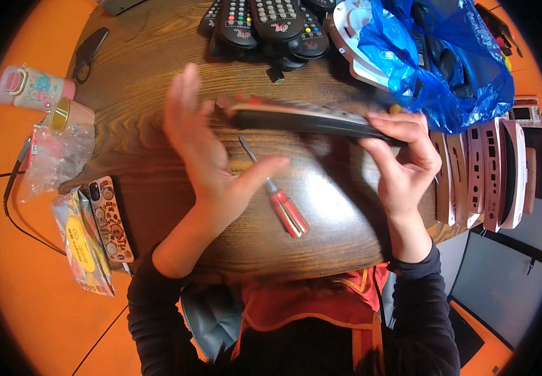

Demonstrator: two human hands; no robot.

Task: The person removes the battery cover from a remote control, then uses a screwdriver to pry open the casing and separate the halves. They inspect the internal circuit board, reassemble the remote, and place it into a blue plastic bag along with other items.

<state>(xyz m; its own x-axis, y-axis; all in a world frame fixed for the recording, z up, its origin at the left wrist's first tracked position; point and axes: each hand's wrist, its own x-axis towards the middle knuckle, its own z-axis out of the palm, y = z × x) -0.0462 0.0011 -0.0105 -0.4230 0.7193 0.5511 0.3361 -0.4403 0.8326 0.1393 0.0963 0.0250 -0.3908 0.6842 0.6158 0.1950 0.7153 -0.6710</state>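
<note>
My right hand pinches one end of a long black remote control between thumb and fingers. The remote is held level above the table, seen edge-on and blurred by motion, so its button face hardly shows. At its other end my left hand is raised, open, with fingers stretched up and thumb spread out. Whether the left palm touches the remote I cannot tell. Below the hands a screwdriver with a red handle lies on the wooden table, its tip toward the remote.
Several black remotes are piled at the far edge, with a blue plastic bag beside them. White set-top boxes stand in a row at right. Left are scissors, a cup, a phone and a packet.
</note>
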